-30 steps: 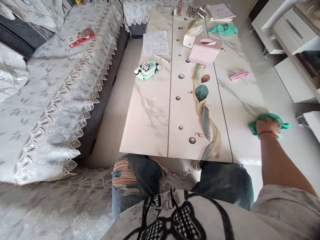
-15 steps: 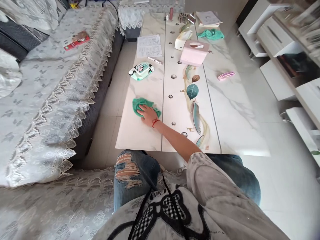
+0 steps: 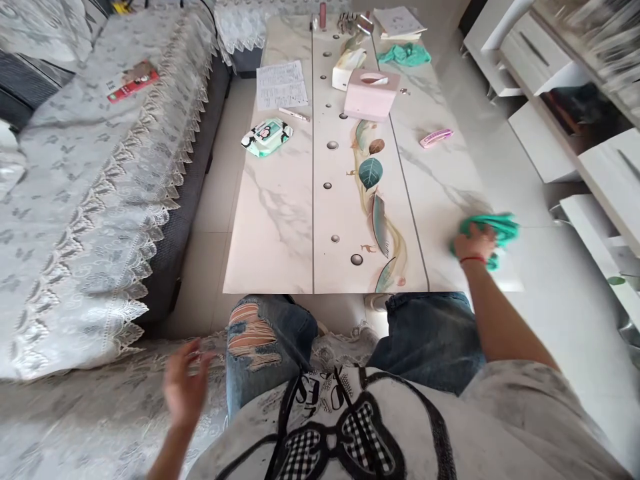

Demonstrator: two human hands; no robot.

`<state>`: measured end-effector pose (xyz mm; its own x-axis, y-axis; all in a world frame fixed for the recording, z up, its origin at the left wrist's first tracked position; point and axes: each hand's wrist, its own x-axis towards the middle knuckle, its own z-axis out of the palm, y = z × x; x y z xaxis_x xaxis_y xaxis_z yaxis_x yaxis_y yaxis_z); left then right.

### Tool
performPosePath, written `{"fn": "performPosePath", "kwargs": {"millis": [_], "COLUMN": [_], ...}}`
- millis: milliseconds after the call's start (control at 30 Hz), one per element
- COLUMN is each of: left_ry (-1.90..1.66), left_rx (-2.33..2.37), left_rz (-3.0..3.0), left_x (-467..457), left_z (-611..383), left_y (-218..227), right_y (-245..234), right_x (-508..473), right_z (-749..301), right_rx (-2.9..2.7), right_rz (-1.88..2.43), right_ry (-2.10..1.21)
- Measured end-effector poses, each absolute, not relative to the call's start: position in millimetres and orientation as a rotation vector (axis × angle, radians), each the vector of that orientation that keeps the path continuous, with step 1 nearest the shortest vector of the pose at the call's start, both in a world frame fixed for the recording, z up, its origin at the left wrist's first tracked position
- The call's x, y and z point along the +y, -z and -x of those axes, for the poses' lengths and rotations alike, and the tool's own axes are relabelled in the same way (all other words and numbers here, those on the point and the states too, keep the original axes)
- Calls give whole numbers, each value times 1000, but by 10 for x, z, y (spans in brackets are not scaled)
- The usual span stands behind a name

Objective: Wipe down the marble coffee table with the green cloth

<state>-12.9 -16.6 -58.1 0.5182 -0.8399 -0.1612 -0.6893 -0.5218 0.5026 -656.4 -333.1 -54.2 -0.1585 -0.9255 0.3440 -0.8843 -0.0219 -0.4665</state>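
Observation:
On the right side of the marble-patterned table [image 3: 277, 253], my right hand [image 3: 474, 245], with a red string at the wrist, grips a bunched green cloth [image 3: 503, 229]. The cloth lies along the table's right edge, and part of it sticks out past that edge. My left hand [image 3: 187, 377] hangs in the air at the lower left, beside my knee in ripped jeans. It is a little blurred, its fingers are apart, and nothing shows in it.
A wet-wipes pack [image 3: 267, 137], pen [image 3: 295, 115] and written sheet [image 3: 281, 85] lie at left. Further back are a pink tissue box [image 3: 371, 97], a second green cloth [image 3: 406, 55] and papers [image 3: 399, 22]. A pink, narrow object [image 3: 437, 138] lies right. A sofa [image 3: 110, 173] flanks the table.
My right hand has swept the green cloth from the table's left side to its right edge. My left hand has come into view at lower left. The view has shifted slightly.

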Motion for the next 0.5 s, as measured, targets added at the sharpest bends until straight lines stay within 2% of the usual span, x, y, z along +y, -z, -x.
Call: {"fn": "performPosePath", "kwargs": {"millis": [100, 200, 300, 400, 500], "left_ry": [410, 378, 491, 689, 1089], "left_rx": [-1351, -1387, -1361, -1374, -1579], "left_rz": [-2255, -2266, -2302, -2319, -2257], "left_x": [-228, -271, -268, -179, 152], "left_z": [554, 798, 788, 641, 453], "left_y": [766, 726, 577, 443, 371], "right_y": [575, 628, 721, 817, 867], "right_x": [-3217, -3026, -2779, -2667, -2714], "right_z": [4940, 3186, 2119, 2035, 2883], "right_rx": [1958, 1498, 1126, 992, 1063], "right_rz": [2072, 2293, 2426, 2460, 2425], "right_ry": [321, 182, 159, 184, 210]}}
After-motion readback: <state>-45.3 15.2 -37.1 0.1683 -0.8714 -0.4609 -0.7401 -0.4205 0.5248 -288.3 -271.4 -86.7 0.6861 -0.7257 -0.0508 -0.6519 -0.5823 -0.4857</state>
